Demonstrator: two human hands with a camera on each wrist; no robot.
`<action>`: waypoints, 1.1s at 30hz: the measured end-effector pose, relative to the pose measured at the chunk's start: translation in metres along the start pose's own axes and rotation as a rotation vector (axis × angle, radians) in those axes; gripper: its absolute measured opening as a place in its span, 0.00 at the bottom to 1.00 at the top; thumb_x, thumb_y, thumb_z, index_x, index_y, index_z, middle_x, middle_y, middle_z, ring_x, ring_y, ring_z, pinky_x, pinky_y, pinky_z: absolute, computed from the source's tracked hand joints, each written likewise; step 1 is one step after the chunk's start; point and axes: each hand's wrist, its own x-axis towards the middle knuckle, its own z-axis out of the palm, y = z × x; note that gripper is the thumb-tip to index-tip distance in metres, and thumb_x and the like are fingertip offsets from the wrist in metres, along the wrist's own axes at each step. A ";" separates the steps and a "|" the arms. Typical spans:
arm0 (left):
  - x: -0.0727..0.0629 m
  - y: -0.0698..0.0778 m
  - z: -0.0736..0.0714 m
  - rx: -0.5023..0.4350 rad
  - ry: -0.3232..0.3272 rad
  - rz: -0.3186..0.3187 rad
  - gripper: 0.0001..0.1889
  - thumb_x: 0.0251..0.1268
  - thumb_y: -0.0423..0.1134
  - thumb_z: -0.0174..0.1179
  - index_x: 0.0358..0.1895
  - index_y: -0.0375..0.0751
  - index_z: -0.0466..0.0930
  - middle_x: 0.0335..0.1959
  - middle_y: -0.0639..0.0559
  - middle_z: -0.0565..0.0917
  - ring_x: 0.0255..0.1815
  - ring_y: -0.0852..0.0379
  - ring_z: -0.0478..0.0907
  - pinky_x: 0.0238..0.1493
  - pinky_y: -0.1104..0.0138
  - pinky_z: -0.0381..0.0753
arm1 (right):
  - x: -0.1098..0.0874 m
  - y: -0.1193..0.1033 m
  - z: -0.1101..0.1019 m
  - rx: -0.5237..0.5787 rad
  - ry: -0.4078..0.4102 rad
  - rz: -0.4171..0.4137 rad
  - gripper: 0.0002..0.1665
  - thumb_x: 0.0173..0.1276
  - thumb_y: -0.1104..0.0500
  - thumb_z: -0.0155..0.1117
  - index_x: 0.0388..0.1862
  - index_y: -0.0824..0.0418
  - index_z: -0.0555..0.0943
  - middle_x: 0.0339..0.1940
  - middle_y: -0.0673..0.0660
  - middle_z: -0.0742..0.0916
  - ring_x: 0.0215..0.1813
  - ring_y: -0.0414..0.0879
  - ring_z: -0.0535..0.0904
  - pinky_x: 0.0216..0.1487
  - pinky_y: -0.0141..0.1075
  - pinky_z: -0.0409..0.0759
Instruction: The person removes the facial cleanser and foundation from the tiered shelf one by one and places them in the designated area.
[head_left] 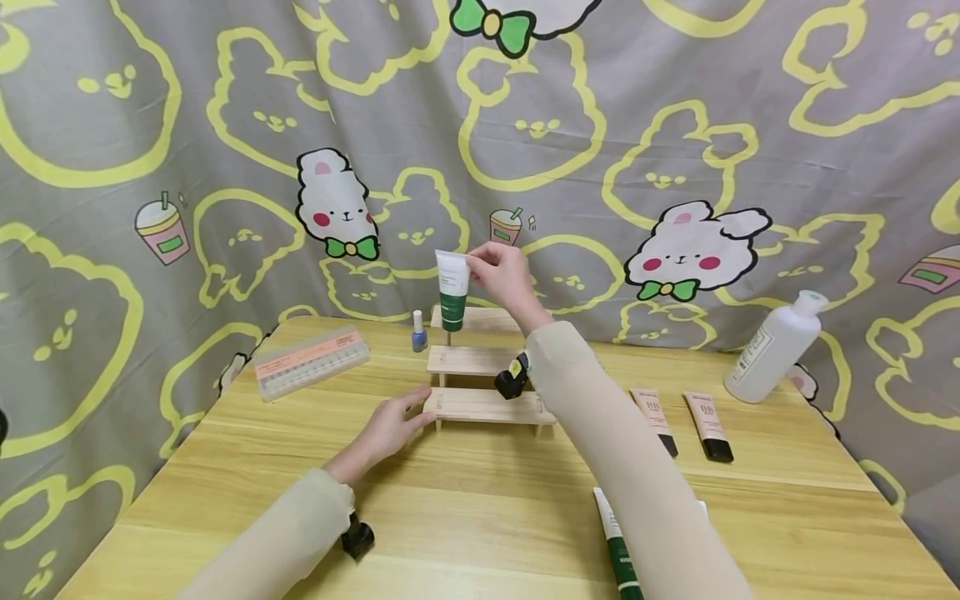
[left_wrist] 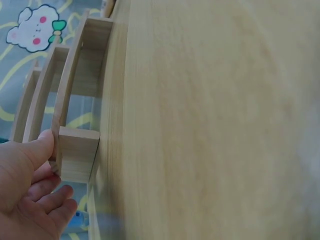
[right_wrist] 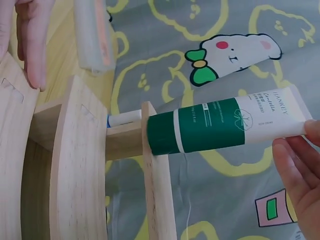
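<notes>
My right hand (head_left: 504, 279) pinches a white and green squeeze tube (right_wrist: 225, 122) by its flat crimped end. The tube hangs cap down at the left end of the top tier of a three-tier wooden display stand (head_left: 487, 404). In the right wrist view the green cap end overlaps that tier's edge. My left hand (head_left: 388, 423) is at the stand's lowest tier, on the left. Its thumb and fingers pinch the end of that board (left_wrist: 62, 107), while the other fingers curl loosely below.
Left of the stand are a blue nail polish bottle (head_left: 418, 335) and a flat clear case (head_left: 311, 364) with an orange label. To the right lie two pink BB tubes (head_left: 652, 417) and a white bottle (head_left: 776, 346). Another green-white tube (head_left: 618, 550) lies near my right forearm.
</notes>
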 end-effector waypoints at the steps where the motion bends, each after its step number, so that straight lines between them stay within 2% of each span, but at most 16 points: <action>1: 0.000 0.000 0.000 -0.002 0.000 -0.001 0.28 0.64 0.39 0.58 0.64 0.30 0.64 0.65 0.39 0.64 0.65 0.44 0.61 0.63 0.54 0.62 | -0.001 0.000 -0.003 0.005 0.002 -0.001 0.08 0.64 0.62 0.62 0.34 0.67 0.82 0.31 0.58 0.85 0.32 0.50 0.80 0.35 0.35 0.82; 4: 0.000 0.000 0.000 -0.004 -0.001 -0.006 0.28 0.64 0.39 0.58 0.64 0.30 0.64 0.65 0.39 0.64 0.65 0.43 0.60 0.63 0.54 0.62 | -0.005 0.001 -0.012 0.022 0.000 0.000 0.08 0.64 0.63 0.62 0.34 0.68 0.82 0.31 0.59 0.85 0.31 0.48 0.80 0.34 0.35 0.82; 9: 0.000 0.000 0.000 -0.003 0.001 0.002 0.28 0.64 0.39 0.58 0.64 0.30 0.64 0.65 0.38 0.64 0.65 0.44 0.61 0.62 0.54 0.62 | -0.014 0.005 -0.031 0.090 0.001 0.003 0.09 0.64 0.63 0.61 0.34 0.70 0.81 0.31 0.61 0.84 0.31 0.50 0.80 0.37 0.40 0.82; 15: 0.001 0.000 0.000 -0.006 0.003 0.006 0.28 0.64 0.38 0.58 0.64 0.30 0.64 0.65 0.39 0.64 0.65 0.44 0.61 0.62 0.54 0.62 | -0.027 0.009 -0.060 0.145 0.014 0.055 0.11 0.64 0.61 0.61 0.36 0.70 0.80 0.31 0.61 0.83 0.31 0.49 0.81 0.36 0.38 0.83; 19: 0.000 -0.001 0.001 -0.003 0.005 0.003 0.28 0.64 0.38 0.58 0.64 0.30 0.64 0.65 0.39 0.64 0.65 0.44 0.61 0.62 0.54 0.62 | -0.038 0.016 -0.080 0.147 0.014 0.067 0.12 0.64 0.60 0.62 0.37 0.70 0.80 0.31 0.61 0.83 0.32 0.49 0.81 0.38 0.40 0.82; 25: 0.000 0.000 0.002 -0.013 0.005 -0.001 0.28 0.63 0.38 0.58 0.64 0.30 0.64 0.65 0.39 0.64 0.65 0.43 0.61 0.62 0.54 0.62 | -0.061 0.027 -0.113 0.144 0.015 0.064 0.12 0.65 0.61 0.61 0.38 0.72 0.78 0.33 0.59 0.82 0.32 0.48 0.81 0.40 0.41 0.82; 33: -0.001 0.001 0.002 -0.008 0.011 -0.006 0.28 0.63 0.37 0.59 0.64 0.29 0.65 0.65 0.39 0.65 0.64 0.43 0.61 0.62 0.54 0.63 | -0.097 0.047 -0.165 0.130 -0.002 0.058 0.12 0.66 0.62 0.60 0.37 0.73 0.76 0.30 0.54 0.81 0.30 0.44 0.81 0.36 0.36 0.83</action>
